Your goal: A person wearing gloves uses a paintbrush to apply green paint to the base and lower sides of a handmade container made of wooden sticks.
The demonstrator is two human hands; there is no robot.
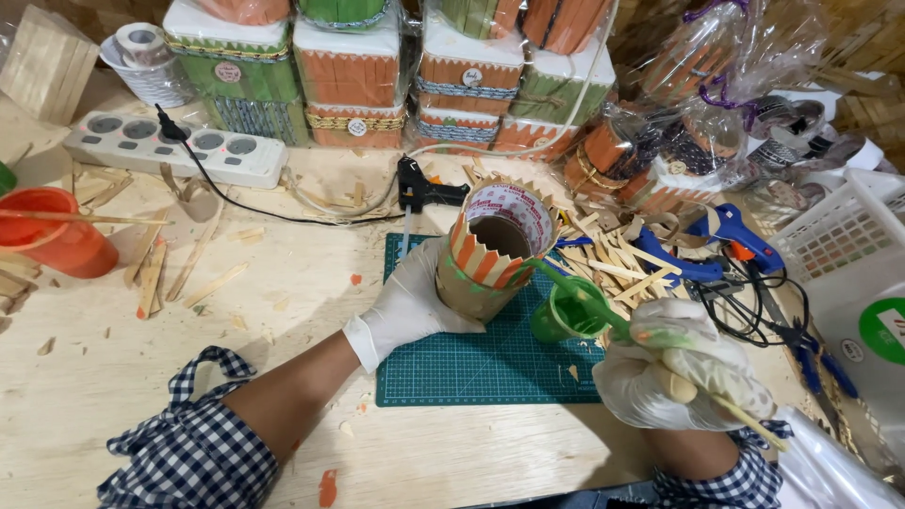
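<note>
Plywood made up the counter (113, 377), littered with wood slivers. On it lay a green cutting mat (471, 363). Over the mat the gloved left hand (410, 302) had its fingers clasped around a tilted cardboard tube (490, 259) ringed with orange and pale sticks. The gloved right hand (683, 377) pinched a green-smeared brush (603, 316), its tip touching the tube, above a small green paint cup (566, 316).

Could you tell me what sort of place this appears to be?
Most likely a handicraft workbench: a green cutting mat, a black glue gun, loose wooden sticks, and stacked finished stick-covered boxes at the back.
</note>
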